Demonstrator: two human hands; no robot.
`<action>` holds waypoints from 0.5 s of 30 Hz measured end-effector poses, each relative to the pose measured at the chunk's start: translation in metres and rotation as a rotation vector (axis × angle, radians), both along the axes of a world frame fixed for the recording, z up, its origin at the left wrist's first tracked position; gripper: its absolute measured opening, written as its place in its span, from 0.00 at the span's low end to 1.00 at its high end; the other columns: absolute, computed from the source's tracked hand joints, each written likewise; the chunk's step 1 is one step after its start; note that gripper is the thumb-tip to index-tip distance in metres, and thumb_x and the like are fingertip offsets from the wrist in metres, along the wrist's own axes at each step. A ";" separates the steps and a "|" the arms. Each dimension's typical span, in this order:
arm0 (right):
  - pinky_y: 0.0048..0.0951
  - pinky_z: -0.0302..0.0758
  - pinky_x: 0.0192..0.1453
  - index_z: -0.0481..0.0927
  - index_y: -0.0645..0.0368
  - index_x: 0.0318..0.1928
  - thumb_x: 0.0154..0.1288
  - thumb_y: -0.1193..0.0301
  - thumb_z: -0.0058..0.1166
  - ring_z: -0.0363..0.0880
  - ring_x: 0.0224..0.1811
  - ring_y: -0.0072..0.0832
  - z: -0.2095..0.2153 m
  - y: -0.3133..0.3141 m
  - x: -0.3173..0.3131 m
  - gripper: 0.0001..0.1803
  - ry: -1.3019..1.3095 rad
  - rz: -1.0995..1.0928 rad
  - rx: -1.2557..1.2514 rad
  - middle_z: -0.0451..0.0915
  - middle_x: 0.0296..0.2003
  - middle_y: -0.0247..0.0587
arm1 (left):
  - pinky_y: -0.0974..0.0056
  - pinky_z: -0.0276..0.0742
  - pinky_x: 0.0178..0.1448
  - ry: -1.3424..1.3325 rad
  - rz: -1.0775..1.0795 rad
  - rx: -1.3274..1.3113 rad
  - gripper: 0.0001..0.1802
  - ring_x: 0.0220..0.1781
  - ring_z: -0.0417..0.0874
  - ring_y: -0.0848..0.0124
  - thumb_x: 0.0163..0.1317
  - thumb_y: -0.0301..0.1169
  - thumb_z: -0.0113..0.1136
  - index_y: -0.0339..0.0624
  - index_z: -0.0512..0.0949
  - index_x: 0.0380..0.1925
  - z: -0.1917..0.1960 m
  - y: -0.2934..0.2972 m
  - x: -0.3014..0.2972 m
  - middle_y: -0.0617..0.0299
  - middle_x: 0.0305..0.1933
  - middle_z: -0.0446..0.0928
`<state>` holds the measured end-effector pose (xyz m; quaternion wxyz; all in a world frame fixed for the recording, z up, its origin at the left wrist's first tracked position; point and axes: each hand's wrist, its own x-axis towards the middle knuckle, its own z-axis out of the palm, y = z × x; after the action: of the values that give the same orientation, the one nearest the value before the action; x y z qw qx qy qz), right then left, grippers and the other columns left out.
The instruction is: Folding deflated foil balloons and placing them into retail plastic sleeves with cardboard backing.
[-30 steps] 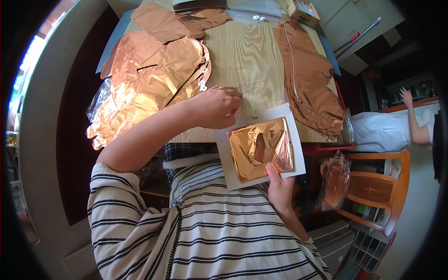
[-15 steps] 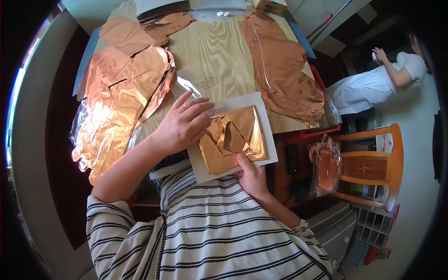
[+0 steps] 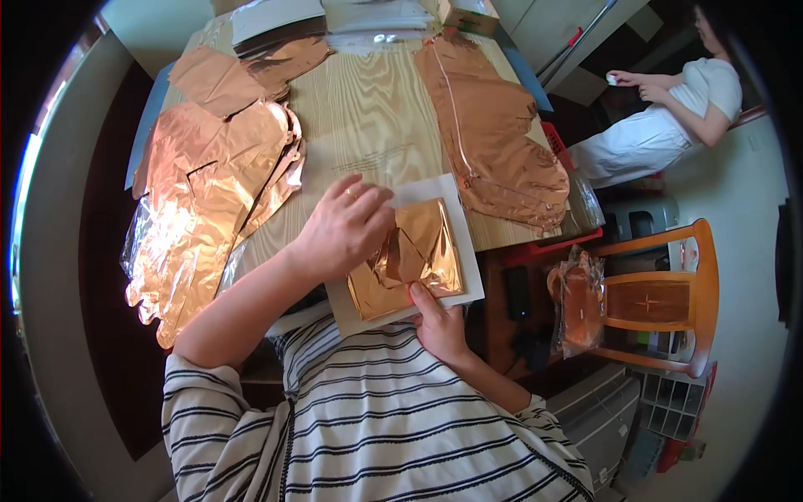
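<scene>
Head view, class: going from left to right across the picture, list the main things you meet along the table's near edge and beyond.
Crumpled copper foil pile → left hand → white card with copper foil → foil bag → wooden chair

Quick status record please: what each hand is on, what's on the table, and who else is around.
left hand: resting on the upper left of the copper foil square, fingers bent
right hand: thumb pressing the foil's lower edge against the white card
card: overhangs the near edge of the wooden table
table left: crumpled copper foil sheets
table right: long foil piece
nearby: another person, wooden chair
</scene>
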<state>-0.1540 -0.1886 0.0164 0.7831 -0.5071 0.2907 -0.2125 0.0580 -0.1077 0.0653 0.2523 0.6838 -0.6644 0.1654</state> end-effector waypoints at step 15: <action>0.20 0.72 0.39 0.80 0.59 0.46 0.75 0.68 0.57 0.76 0.36 0.17 -0.017 0.002 0.000 0.08 -0.113 0.013 -0.006 0.80 0.38 0.30 | 0.53 0.67 0.68 0.569 0.336 -0.400 0.25 0.63 0.75 0.58 0.61 0.30 0.68 0.37 0.74 0.58 0.004 0.040 -0.013 0.54 0.58 0.76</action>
<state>-0.1542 -0.1865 -0.0007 0.7980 -0.4985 0.2424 -0.2365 0.0449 -0.0679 0.0690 0.5245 0.7389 -0.4012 0.1343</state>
